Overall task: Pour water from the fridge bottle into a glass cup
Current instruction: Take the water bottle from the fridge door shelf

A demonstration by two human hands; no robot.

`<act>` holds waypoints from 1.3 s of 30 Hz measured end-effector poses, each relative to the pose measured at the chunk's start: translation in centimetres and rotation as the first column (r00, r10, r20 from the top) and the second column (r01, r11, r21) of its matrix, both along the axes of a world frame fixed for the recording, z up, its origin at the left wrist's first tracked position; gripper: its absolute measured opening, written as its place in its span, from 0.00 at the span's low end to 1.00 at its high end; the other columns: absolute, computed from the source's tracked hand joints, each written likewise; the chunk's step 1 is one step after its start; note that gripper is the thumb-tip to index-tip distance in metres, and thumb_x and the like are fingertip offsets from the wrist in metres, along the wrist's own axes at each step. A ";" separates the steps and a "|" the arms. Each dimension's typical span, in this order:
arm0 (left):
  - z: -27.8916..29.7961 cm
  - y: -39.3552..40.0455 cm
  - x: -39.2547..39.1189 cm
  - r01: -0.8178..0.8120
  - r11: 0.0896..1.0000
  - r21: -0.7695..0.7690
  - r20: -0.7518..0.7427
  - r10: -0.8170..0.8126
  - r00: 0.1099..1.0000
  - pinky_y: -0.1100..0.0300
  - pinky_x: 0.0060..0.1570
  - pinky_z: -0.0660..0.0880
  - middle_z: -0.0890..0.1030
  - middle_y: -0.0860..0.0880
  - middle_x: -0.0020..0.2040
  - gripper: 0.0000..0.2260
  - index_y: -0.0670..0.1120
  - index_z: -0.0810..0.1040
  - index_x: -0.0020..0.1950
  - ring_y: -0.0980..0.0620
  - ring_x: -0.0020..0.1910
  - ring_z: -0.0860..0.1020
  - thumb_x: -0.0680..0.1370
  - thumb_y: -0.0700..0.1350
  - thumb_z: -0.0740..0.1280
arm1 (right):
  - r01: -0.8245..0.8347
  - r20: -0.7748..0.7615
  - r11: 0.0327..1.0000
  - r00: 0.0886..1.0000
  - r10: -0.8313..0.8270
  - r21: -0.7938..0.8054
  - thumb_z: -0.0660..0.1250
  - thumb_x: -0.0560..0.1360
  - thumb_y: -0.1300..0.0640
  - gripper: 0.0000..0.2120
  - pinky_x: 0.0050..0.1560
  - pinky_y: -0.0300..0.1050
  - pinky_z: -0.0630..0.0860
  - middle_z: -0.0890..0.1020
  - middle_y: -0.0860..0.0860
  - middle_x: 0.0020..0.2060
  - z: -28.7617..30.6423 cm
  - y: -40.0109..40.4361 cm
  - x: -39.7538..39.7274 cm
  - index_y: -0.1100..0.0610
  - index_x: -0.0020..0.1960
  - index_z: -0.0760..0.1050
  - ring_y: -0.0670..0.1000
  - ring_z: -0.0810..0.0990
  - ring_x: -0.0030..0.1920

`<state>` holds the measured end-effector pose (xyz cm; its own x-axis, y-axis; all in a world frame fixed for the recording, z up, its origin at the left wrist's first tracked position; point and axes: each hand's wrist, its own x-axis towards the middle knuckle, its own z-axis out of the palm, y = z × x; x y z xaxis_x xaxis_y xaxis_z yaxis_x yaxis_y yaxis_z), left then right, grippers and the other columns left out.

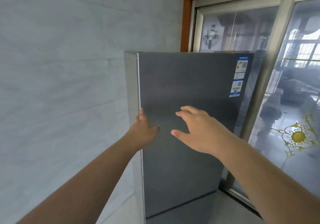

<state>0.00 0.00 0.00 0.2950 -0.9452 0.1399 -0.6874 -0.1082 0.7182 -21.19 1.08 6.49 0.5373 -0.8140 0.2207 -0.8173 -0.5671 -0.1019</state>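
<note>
A tall dark grey fridge [187,78] stands in front of me with its door closed; a blue and white label [239,76] is stuck near its top right corner. My left hand [144,131] grips the door's left edge, fingers curled behind it and thumb lying on the door front. My right hand [194,130] hovers in front of the door's middle, fingers spread, holding nothing. No bottle or glass cup is in view.
A pale grey tiled wall [60,85] runs close along the fridge's left side. To the right is a sliding glass door [285,102] in a brown wooden frame, with a gold ornament [297,136] on the glass. Grey floor shows at the bottom.
</note>
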 end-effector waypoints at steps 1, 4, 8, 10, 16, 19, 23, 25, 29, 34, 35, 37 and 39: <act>0.0 -0.4 -0.2 -0.020 1.000 -0.007 -0.021 0.020 1.000 0.54 0.70 0.67 0.52 0.46 0.85 0.41 0.49 0.41 0.85 0.43 0.79 0.65 0.83 0.54 0.65 | -0.014 -0.005 1.000 1.000 0.014 -0.001 0.59 0.81 0.35 0.33 0.73 0.55 0.68 0.57 0.42 0.82 0.0 -0.6 0.1 0.47 0.82 0.59 0.51 0.62 0.79; -0.1 -1.6 -0.2 -0.053 0.997 -0.054 -0.057 0.050 0.997 0.55 0.62 0.73 0.52 0.46 0.82 0.42 0.47 0.42 0.85 0.44 0.67 0.74 0.81 0.52 0.67 | -0.029 -0.003 0.999 1.000 0.028 -0.014 0.60 0.81 0.35 0.33 0.73 0.54 0.69 0.57 0.41 0.82 0.0 -2.3 0.6 0.47 0.82 0.60 0.50 0.61 0.79; 0.2 -3.3 2.1 -0.201 0.969 -0.142 -0.175 0.176 0.969 0.46 0.73 0.70 0.60 0.46 0.80 0.36 0.46 0.55 0.84 0.43 0.76 0.67 0.79 0.51 0.66 | -0.053 0.001 0.998 0.999 0.054 -0.033 0.61 0.81 0.36 0.31 0.72 0.53 0.70 0.57 0.41 0.82 -0.2 -3.7 1.9 0.45 0.81 0.61 0.50 0.61 0.79; 0.3 -3.4 3.2 -0.103 0.989 -0.103 -0.197 0.082 0.977 0.46 0.67 0.77 0.70 0.47 0.75 0.30 0.50 0.68 0.77 0.47 0.67 0.77 0.74 0.53 0.65 | -0.056 0.012 0.997 0.998 0.056 -0.044 0.61 0.81 0.37 0.30 0.72 0.52 0.70 0.57 0.40 0.82 -0.1 -4.0 2.6 0.45 0.81 0.61 0.49 0.61 0.79; -1.4 -3.4 4.6 -0.051 0.985 -0.163 -0.166 0.023 0.986 0.51 0.65 0.77 0.67 0.54 0.68 0.31 0.52 0.66 0.76 0.52 0.65 0.75 0.75 0.55 0.72 | -0.082 0.028 0.987 0.996 0.086 -0.137 0.61 0.84 0.45 0.24 0.71 0.51 0.71 0.59 0.38 0.81 0.4 -4.1 5.3 0.42 0.79 0.64 0.49 0.64 0.77; -2.1 -3.8 4.7 -0.077 0.968 -0.237 -0.252 0.015 0.968 0.50 0.69 0.75 0.69 0.53 0.69 0.29 0.49 0.67 0.76 0.54 0.66 0.75 0.78 0.56 0.72 | -0.098 0.037 0.975 0.993 0.108 -0.202 0.60 0.85 0.51 0.23 0.71 0.49 0.72 0.59 0.36 0.81 0.8 -3.9 6.8 0.42 0.79 0.64 0.48 0.65 0.77; -3.1 -4.3 5.1 -0.085 0.947 -0.311 -0.336 -0.025 0.941 0.52 0.71 0.72 0.71 0.52 0.68 0.24 0.46 0.68 0.76 0.54 0.66 0.74 0.82 0.50 0.70 | -0.109 0.021 0.957 0.993 0.119 -0.269 0.59 0.85 0.55 0.24 0.70 0.50 0.72 0.59 0.37 0.81 1.1 -3.6 8.9 0.43 0.79 0.64 0.48 0.67 0.76; -3.4 -4.4 5.4 -0.074 0.941 -0.330 -0.344 -0.047 0.938 0.54 0.70 0.72 0.71 0.53 0.66 0.22 0.47 0.68 0.75 0.54 0.65 0.74 0.82 0.49 0.69 | -0.118 -0.017 0.955 0.993 0.118 -0.274 0.59 0.84 0.58 0.26 0.69 0.51 0.73 0.58 0.37 0.81 0.9 -3.5 10.1 0.43 0.80 0.63 0.49 0.67 0.76; -4.2 -3.7 5.2 0.007 0.924 -0.381 -0.317 -0.138 0.938 0.55 0.65 0.76 0.75 0.55 0.60 0.14 0.50 0.71 0.67 0.57 0.59 0.76 0.83 0.47 0.68 | -0.110 -0.028 0.955 0.994 0.107 -0.276 0.62 0.83 0.59 0.28 0.70 0.50 0.74 0.59 0.37 0.81 0.6 -3.1 12.0 0.42 0.79 0.64 0.49 0.69 0.74; -5.7 -0.8 2.8 0.306 0.826 -0.473 -0.143 -0.415 0.898 0.59 0.54 0.78 0.75 0.58 0.53 0.15 0.61 0.69 0.56 0.57 0.52 0.77 0.79 0.47 0.72 | -0.006 -0.055 0.893 0.998 -0.021 -0.451 0.64 0.80 0.50 0.19 0.50 0.43 0.80 0.77 0.38 0.70 -0.7 -1.2 11.4 0.42 0.69 0.79 0.50 0.77 0.52; -6.1 -0.4 2.2 0.363 0.789 -0.496 -0.097 -0.465 0.880 0.58 0.53 0.78 0.74 0.57 0.52 0.13 0.59 0.70 0.55 0.56 0.51 0.76 0.78 0.48 0.73 | 0.036 -0.033 0.875 0.998 -0.059 -0.483 0.65 0.78 0.49 0.17 0.47 0.41 0.79 0.80 0.38 0.66 -1.0 -0.5 10.7 0.43 0.65 0.82 0.49 0.77 0.49; -6.7 0.4 1.1 0.477 0.686 -0.550 0.011 -0.565 0.825 0.58 0.50 0.76 0.73 0.57 0.51 0.11 0.54 0.72 0.55 0.57 0.49 0.74 0.78 0.48 0.72 | 0.106 0.035 0.849 0.994 -0.103 -0.518 0.66 0.76 0.51 0.14 0.41 0.39 0.75 0.81 0.34 0.63 -1.6 1.0 8.7 0.42 0.59 0.84 0.47 0.73 0.45; -7.1 1.0 -0.3 0.585 0.559 -0.587 0.148 -0.637 0.757 0.61 0.51 0.74 0.73 0.55 0.51 0.07 0.51 0.74 0.54 0.58 0.49 0.73 0.79 0.45 0.70 | 0.160 0.082 0.822 0.987 -0.138 -0.547 0.67 0.76 0.54 0.14 0.38 0.39 0.73 0.78 0.30 0.65 -2.5 2.7 6.3 0.41 0.57 0.84 0.45 0.66 0.45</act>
<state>-0.27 1.03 -7.08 -0.2893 -0.6419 0.7101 -0.3744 0.7586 0.5332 -14.89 3.75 4.01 0.4021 -0.6210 0.6728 -0.8983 -0.4098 0.1586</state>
